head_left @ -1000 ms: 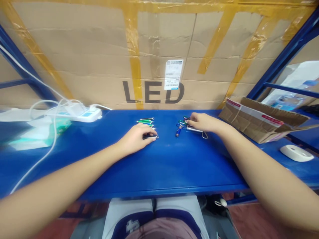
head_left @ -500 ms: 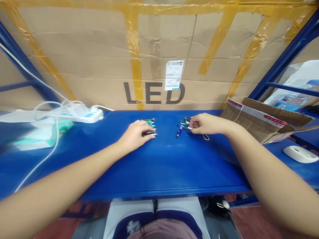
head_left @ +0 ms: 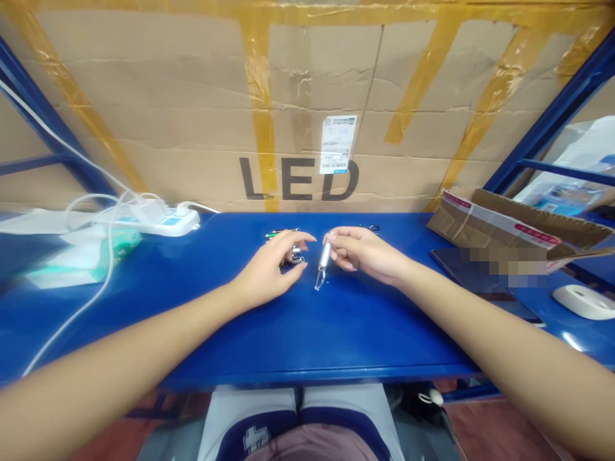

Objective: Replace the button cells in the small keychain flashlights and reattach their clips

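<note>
My right hand (head_left: pixel 369 254) pinches a small silver keychain flashlight (head_left: pixel 325 255) above the middle of the blue table, its metal clip hanging down toward me. Facing it on the left, my left hand (head_left: pixel 262 270) is open, thumb and fingers apart, with nothing gripped. Beneath and behind that hand lies a row of small keychain flashlights (head_left: pixel 283 231), with green, silver and dark ones showing; my fingers cover part of it. Behind my right hand, the end of another clip (head_left: pixel 372 228) peeks out, and whatever else lies there is hidden.
A large taped cardboard box (head_left: pixel 192 128) marked LED stands along the table's back. On the left are a white power strip (head_left: pixel 175 223), cables and a green-white packet (head_left: pixel 81 259). To the right are an open carton (head_left: pixel 494 221), a dark flat device (head_left: pixel 449 266) and a white mouse (head_left: pixel 583 301).
My right hand has moved left from the pile of flashlights, carrying the silver one. My left hand has spread its fingers and lifted off the row.
</note>
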A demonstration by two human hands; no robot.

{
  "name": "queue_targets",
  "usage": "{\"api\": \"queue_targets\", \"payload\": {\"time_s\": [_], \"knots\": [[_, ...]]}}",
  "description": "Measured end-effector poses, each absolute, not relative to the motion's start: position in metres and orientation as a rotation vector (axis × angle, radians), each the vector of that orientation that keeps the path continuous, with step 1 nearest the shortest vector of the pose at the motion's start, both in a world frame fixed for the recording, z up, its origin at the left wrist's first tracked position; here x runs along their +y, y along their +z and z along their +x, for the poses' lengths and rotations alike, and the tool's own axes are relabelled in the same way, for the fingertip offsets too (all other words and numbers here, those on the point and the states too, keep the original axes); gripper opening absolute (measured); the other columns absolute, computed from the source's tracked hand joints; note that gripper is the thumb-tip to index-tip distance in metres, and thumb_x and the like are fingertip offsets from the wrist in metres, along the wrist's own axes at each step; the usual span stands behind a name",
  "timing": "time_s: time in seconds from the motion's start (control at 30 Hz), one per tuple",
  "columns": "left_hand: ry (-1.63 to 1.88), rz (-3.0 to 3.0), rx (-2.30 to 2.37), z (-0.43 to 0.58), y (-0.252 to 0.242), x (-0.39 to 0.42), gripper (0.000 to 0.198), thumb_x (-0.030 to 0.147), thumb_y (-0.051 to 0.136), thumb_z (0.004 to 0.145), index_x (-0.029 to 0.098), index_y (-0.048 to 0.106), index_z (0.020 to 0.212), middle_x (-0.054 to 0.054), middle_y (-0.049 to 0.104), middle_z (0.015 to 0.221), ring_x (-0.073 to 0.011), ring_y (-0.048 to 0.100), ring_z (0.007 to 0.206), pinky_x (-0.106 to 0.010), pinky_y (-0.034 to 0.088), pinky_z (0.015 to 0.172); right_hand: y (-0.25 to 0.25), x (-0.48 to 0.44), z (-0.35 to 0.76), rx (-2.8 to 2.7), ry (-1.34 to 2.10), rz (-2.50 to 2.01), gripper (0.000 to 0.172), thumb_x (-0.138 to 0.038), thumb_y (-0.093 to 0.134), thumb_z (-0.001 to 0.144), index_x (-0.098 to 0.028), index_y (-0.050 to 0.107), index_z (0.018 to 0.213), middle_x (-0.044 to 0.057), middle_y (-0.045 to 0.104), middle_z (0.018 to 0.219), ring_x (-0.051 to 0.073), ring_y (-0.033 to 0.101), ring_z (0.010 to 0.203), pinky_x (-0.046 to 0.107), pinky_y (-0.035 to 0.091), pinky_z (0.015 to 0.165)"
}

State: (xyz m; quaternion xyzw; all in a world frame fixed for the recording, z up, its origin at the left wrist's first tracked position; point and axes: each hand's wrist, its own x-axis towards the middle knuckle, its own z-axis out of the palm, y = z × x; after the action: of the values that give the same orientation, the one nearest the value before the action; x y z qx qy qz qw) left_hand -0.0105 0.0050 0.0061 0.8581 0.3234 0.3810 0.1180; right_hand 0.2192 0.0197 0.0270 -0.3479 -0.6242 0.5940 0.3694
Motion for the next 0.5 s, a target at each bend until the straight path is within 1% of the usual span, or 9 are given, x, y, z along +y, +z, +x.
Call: {"api": "queue_targets", "payload": {"time_s": [0.07, 0.13, 0.17, 0.2, 0.27, 0.33, 0.5], "knots": [[1.101, 2.583, 0.850, -0.0108, 0.0068, 0.0046, 0.042, 0.017, 0.062, 0.089, 0.026, 0.058, 0.130, -0.007, 0.058, 0.116, -0.0166, 0.059, 0.092, -0.032, 0.055, 0.082, 0.0254, 0.0187, 0.2176, -1.596, 1.617, -0.906, 0.034, -0.046, 0.075, 0.081, -0.015, 0.062, 0.078, -0.001, 0.060, 0.067, 0.005, 0.045, 0.047, 0.021, 0.028, 0.042], [1.081, 2.664, 0.747, -0.0111, 0.0068, 0.0048, 0.036, 0.019, 0.061, 0.092, 0.027, 0.062, 0.127, -0.008, 0.055, 0.117, -0.0195, 0.058, 0.105, -0.035, 0.052, 0.092, 0.0253, 0.0184, 0.2176, -1.578, 1.707, -0.910, 0.035, -0.045, 0.077, 0.079, -0.014, 0.062, 0.076, -0.001, 0.060, 0.066, 0.005, 0.044, 0.046, 0.021, 0.029, 0.042], [1.069, 2.698, 0.701, -0.0112, 0.0066, 0.0050, 0.033, 0.020, 0.061, 0.093, 0.028, 0.064, 0.125, -0.007, 0.055, 0.116, -0.0199, 0.057, 0.108, -0.036, 0.051, 0.095, 0.0254, 0.0183, 0.2177, -1.557, 1.750, -0.903, 0.035, -0.044, 0.078, 0.078, -0.013, 0.062, 0.074, -0.002, 0.059, 0.063, 0.004, 0.043, 0.045, 0.021, 0.030, 0.042], [1.060, 2.721, 0.668, -0.0113, 0.0064, 0.0049, 0.031, 0.022, 0.061, 0.094, 0.028, 0.066, 0.123, -0.007, 0.054, 0.116, -0.0197, 0.057, 0.108, -0.036, 0.051, 0.095, 0.0257, 0.0180, 0.2175, -1.534, 1.793, -0.896, 0.035, -0.043, 0.079, 0.078, -0.013, 0.062, 0.072, -0.003, 0.057, 0.060, 0.004, 0.040, 0.044, 0.020, 0.030, 0.042], [1.029, 2.735, 0.660, -0.0111, 0.0063, 0.0043, 0.028, 0.026, 0.061, 0.094, 0.029, 0.068, 0.121, -0.007, 0.054, 0.117, -0.0184, 0.058, 0.102, -0.033, 0.053, 0.089, 0.0262, 0.0169, 0.2166, -1.501, 1.870, -0.902, 0.035, -0.042, 0.080, 0.077, -0.013, 0.062, 0.069, -0.005, 0.052, 0.054, 0.003, 0.037, 0.043, 0.019, 0.030, 0.041], [0.995, 2.731, 0.693, -0.0105, 0.0071, 0.0027, 0.026, 0.029, 0.062, 0.094, 0.029, 0.070, 0.119, -0.008, 0.055, 0.118, -0.0185, 0.059, 0.100, -0.033, 0.053, 0.087, 0.0267, 0.0150, 0.2150, -1.483, 1.917, -0.931, 0.035, -0.041, 0.080, 0.077, -0.013, 0.063, 0.068, -0.004, 0.053, 0.054, 0.003, 0.038, 0.043, 0.018, 0.030, 0.039], [0.933, 2.741, 0.738, -0.0077, 0.0112, -0.0016, 0.020, 0.030, 0.058, 0.096, 0.026, 0.070, 0.111, -0.008, 0.061, 0.120, -0.0223, 0.058, 0.115, -0.038, 0.049, 0.102, 0.0257, 0.0117, 0.2113, -1.511, 1.899, -0.998, 0.031, -0.039, 0.071, 0.086, -0.012, 0.066, 0.072, 0.002, 0.065, 0.063, 0.004, 0.044, 0.042, 0.017, 0.036, 0.039]]}}
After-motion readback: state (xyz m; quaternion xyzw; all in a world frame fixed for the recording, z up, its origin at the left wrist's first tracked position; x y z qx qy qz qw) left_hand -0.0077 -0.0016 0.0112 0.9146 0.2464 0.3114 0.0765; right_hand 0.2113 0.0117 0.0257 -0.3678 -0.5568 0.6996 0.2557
